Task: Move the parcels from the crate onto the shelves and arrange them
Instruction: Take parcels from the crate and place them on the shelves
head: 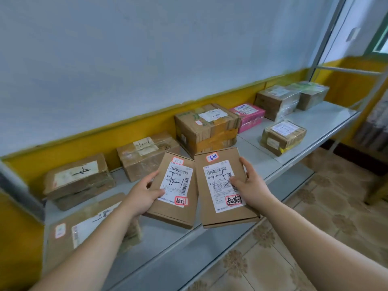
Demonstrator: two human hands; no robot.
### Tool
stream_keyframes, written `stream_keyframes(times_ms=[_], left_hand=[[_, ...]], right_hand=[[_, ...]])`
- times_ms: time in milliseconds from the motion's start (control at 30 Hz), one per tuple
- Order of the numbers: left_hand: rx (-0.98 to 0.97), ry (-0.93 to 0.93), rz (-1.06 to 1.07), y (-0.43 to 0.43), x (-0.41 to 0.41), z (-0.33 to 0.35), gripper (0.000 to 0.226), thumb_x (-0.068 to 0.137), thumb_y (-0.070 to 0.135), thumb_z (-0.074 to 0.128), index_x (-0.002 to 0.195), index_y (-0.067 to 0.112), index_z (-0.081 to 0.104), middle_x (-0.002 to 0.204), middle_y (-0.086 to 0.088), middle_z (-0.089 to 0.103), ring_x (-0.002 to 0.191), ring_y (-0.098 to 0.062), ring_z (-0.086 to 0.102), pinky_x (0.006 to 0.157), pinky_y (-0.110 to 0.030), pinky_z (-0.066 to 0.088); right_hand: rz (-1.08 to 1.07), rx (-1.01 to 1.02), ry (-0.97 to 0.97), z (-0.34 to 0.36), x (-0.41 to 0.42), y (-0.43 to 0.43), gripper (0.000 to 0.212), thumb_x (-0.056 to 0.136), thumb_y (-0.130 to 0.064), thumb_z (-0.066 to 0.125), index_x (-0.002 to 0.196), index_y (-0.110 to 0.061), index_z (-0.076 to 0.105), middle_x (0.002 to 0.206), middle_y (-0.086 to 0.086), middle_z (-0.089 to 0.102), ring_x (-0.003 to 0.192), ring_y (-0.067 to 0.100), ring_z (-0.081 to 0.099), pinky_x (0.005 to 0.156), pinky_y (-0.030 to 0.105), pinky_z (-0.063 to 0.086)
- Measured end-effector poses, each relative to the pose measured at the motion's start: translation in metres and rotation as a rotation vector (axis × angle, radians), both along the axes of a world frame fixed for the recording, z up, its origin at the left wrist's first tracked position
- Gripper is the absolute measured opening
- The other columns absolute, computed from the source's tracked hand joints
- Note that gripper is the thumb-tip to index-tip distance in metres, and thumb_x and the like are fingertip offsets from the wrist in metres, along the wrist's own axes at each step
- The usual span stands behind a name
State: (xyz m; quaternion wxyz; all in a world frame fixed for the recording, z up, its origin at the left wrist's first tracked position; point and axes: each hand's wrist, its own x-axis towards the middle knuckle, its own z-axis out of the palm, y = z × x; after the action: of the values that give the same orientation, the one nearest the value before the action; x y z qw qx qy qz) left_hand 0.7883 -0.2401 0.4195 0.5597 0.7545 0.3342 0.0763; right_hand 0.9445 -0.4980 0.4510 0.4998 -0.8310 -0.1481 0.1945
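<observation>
Hands up front, one flat parcel each: left hand grips left flat parcel by its left edge, thumb on the label. The right hand grips right flat parcel by its right edge, thumb on the label. Parcels side by side, edges meeting, just in front of big taped carton, over grey shelf. Pink box just right of that carton.

Parcel storeroom: labelled cartons along a grey metal shelf.
</observation>
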Motion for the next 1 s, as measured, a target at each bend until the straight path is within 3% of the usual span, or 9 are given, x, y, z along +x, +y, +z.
stream_keyframes(times_ms=[67,267,433,567,633,700,800,867,1000], left_hand=[[0.008,0.009,0.036,-0.003,0.015,-0.003,0.071,0.086,0.008,0.069,0.143,0.039,0.041,0.138,-0.005,0.053,0.088,-0.020,0.071,0.073,-0.035,0.057],[0.057,0.081,0.134,-0.006,0.037,-0.011,0.074,0.086,0.012,0.070,0.146,0.039,0.037,0.142,-0.004,0.051,0.109,-0.025,0.064,0.090,-0.043,0.054],[0.083,0.195,0.078,0.000,0.038,-0.011,0.085,0.089,0.006,0.066,0.151,0.040,0.019,0.127,0.007,0.048,0.107,-0.017,0.060,0.078,-0.031,0.052],[0.170,0.329,-0.060,0.024,0.046,-0.010,0.074,0.088,0.002,0.061,0.144,0.042,0.032,0.134,0.002,0.055,0.106,-0.016,0.062,0.082,-0.028,0.053],[0.189,0.354,-0.090,0.032,0.053,-0.012,0.072,0.088,0.000,0.058,0.146,0.036,0.036,0.130,0.000,0.059,0.100,-0.014,0.065,0.079,-0.026,0.054],[0.252,0.388,-0.107,0.037,0.061,-0.015,0.070,0.088,0.002,0.057,0.147,0.032,0.037,0.129,-0.001,0.061,0.102,-0.016,0.064,0.087,-0.032,0.054],[0.434,0.489,-0.131,0.038,0.073,-0.023,0.070,0.087,0.008,0.057,0.150,0.026,0.033,0.134,-0.003,0.058,0.108,-0.020,0.060,0.091,-0.034,0.051],[0.583,0.556,-0.175,0.032,0.075,-0.029,0.076,0.087,0.018,0.061,0.152,0.026,0.023,0.147,-0.003,0.044,0.127,-0.024,0.048,0.103,-0.043,0.043],[0.694,0.728,-0.248,0.006,0.072,-0.050,0.088,0.083,0.060,0.059,0.153,0.031,0.014,0.159,-0.002,0.016,0.146,-0.031,0.013,0.114,-0.058,0.018]], right_hand=[[0.066,-0.004,0.012,0.001,0.024,0.005,0.070,0.099,-0.024,0.060,0.154,-0.041,0.019,0.110,-0.008,0.067,0.071,0.010,0.073,0.054,0.024,0.055],[0.192,-0.023,0.021,-0.003,0.076,0.020,0.070,0.099,-0.022,0.059,0.155,-0.039,0.021,0.111,-0.006,0.064,0.079,0.011,0.071,0.050,0.017,0.051],[0.204,-0.051,0.030,-0.015,0.098,0.033,0.070,0.098,-0.024,0.061,0.155,-0.038,0.022,0.114,-0.005,0.064,0.083,0.011,0.069,0.060,0.022,0.052],[0.180,-0.069,0.062,-0.025,0.103,0.039,0.071,0.097,-0.023,0.060,0.155,-0.037,0.021,0.121,0.000,0.066,0.084,0.013,0.070,0.058,0.020,0.052],[0.174,-0.080,0.082,-0.029,0.104,0.042,0.071,0.098,-0.022,0.060,0.155,-0.038,0.021,0.117,-0.001,0.068,0.080,0.012,0.072,0.057,0.021,0.053],[0.175,-0.095,0.102,-0.034,0.105,0.045,0.070,0.098,-0.022,0.060,0.154,-0.039,0.021,0.110,-0.004,0.068,0.076,0.012,0.073,0.056,0.023,0.054],[0.158,-0.119,0.101,-0.043,0.107,0.049,0.071,0.097,-0.023,0.060,0.154,-0.039,0.020,0.112,-0.001,0.067,0.082,0.016,0.072,0.068,0.031,0.059],[0.149,-0.128,0.108,-0.051,0.110,0.048,0.071,0.097,-0.023,0.061,0.153,-0.038,0.021,0.118,0.002,0.067,0.088,0.020,0.072,0.079,0.040,0.060],[0.135,-0.123,0.114,-0.062,0.122,0.046,0.070,0.096,-0.020,0.061,0.153,-0.037,0.024,0.122,0.006,0.067,0.098,0.025,0.069,0.090,0.044,0.056]])
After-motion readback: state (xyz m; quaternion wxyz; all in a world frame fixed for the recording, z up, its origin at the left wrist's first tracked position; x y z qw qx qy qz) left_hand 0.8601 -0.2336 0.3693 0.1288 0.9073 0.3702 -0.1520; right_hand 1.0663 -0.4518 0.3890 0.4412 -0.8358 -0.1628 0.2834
